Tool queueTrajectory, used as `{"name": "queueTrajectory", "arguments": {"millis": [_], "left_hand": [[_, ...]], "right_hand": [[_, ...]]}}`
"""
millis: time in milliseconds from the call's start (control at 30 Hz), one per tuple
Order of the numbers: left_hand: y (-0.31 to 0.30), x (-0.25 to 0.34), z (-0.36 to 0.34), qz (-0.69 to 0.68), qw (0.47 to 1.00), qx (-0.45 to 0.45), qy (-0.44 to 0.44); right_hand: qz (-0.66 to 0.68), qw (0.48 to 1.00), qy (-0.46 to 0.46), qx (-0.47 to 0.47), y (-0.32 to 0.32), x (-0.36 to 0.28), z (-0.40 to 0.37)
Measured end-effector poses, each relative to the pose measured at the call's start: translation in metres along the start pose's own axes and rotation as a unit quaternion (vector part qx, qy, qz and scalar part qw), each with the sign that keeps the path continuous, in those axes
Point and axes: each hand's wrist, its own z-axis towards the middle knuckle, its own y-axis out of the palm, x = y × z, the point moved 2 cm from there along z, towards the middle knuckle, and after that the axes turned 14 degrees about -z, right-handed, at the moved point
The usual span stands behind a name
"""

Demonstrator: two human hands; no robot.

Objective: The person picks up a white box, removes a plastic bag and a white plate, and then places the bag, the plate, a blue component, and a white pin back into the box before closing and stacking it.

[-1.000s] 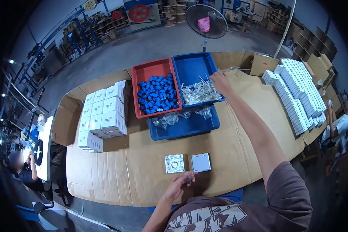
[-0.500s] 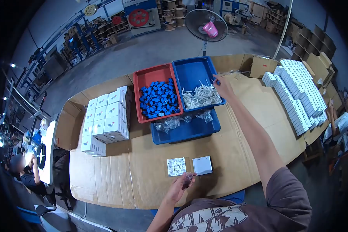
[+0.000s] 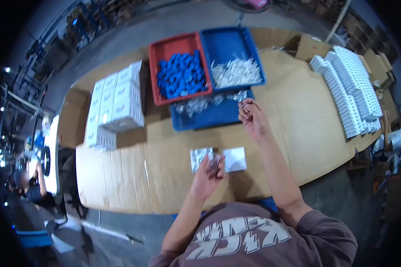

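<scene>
My left hand [image 3: 205,180] is closed on a small clear plastic bag [image 3: 214,163]; what lies inside is blurred. It partly covers a white square part with moulded detail [image 3: 198,161] on the cardboard. Just right of that lies a plain white square plate [image 3: 235,159]. My right hand [image 3: 255,121] is raised in front of the lower blue tray [image 3: 205,122], thumb and fingers pinched together. A small pale piece shows at the fingertips, too blurred to name. Beyond it, a blue tray [image 3: 225,42] holds many thin white pieces [image 3: 236,72].
A red tray [image 3: 173,44] holds many small blue parts [image 3: 182,74]. White boxes [image 3: 116,100] are stacked at left, and rows of white pieces [image 3: 349,91] at right. Clear plastic bags [image 3: 198,105] lie in the lower tray. A co-worker [image 3: 33,187] sits far left.
My right hand has drawn back from the white pieces toward me, now in front of the lower tray. My left hand still holds the bag. The camera has tilted down.
</scene>
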Motion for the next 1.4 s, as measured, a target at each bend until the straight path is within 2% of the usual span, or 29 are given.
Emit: {"name": "queueTrajectory", "arguments": {"millis": [33, 100, 233, 267, 333, 400, 500, 600, 700, 800, 900, 1000, 1100, 1200, 1300, 1400], "left_hand": [[-0.001, 0.002, 0.003, -0.007, 1.0, -0.026, 0.0], [0.003, 0.0, 0.008, -0.031, 0.999, 0.003, 0.021], [-0.015, -0.001, 0.016, -0.065, 0.998, 0.0, 0.018], [-0.019, -0.001, 0.014, -0.068, 0.998, -0.011, 0.016], [-0.022, 0.0, 0.012, -0.071, 0.997, -0.038, 0.017], [-0.022, 0.002, 0.008, -0.051, 0.998, -0.022, 0.026], [-0.023, 0.002, 0.004, 0.012, 0.999, 0.012, 0.051], [-0.022, 0.005, 0.002, 0.063, 0.996, 0.022, 0.056], [-0.023, 0.004, 0.001, 0.088, 0.995, 0.02, 0.053], [-0.017, 0.001, -0.001, 0.059, 0.997, -0.002, 0.041], [-0.018, 0.001, -0.002, 0.019, 0.999, -0.028, 0.019], [-0.02, 0.003, -0.003, -0.001, 0.999, -0.038, 0.008], [-0.02, 0.002, -0.004, -0.009, 0.999, -0.037, 0.006], [-0.026, 0.001, -0.004, 0.028, 0.999, -0.019, 0.007], [-0.039, 0.003, -0.003, 0.109, 0.994, -0.012, 0.025], [-0.035, 0.01, -0.007, 0.167, 0.985, 0.002, 0.049]], "right_hand": [[0.034, 0.998, 0.044, 0.016, 0.003, 0.025, -0.02], [0.091, 0.989, 0.106, 0.042, 0.008, 0.05, -0.044], [-0.036, 0.974, 0.224, 0.014, 0.014, 0.081, -0.074], [-0.037, 0.979, 0.197, -0.038, 0.01, 0.083, -0.075], [-0.077, 0.979, 0.19, -0.01, 0.02, 0.072, -0.076], [-0.146, 0.974, 0.175, 0.007, 0.032, 0.059, -0.08], [-0.327, 0.931, 0.154, -0.051, 0.042, 0.042, -0.079], [-0.412, 0.901, 0.101, -0.091, 0.049, 0.033, -0.081], [-0.502, 0.856, -0.039, -0.117, 0.049, 0.041, -0.084], [-0.564, 0.81, -0.044, -0.154, 0.056, 0.041, -0.088], [-0.511, 0.84, -0.009, -0.182, 0.067, 0.038, -0.095], [-0.495, 0.839, -0.046, -0.22, 0.063, 0.044, -0.094], [-0.483, 0.844, 0.045, -0.23, 0.061, 0.044, -0.094], [-0.55, 0.782, -0.059, -0.287, 0.06, 0.044, -0.093], [-0.52, 0.783, -0.007, -0.342, 0.062, 0.042, -0.093], [-0.46, 0.808, 0.087, -0.357, 0.06, 0.047, -0.096]]}}
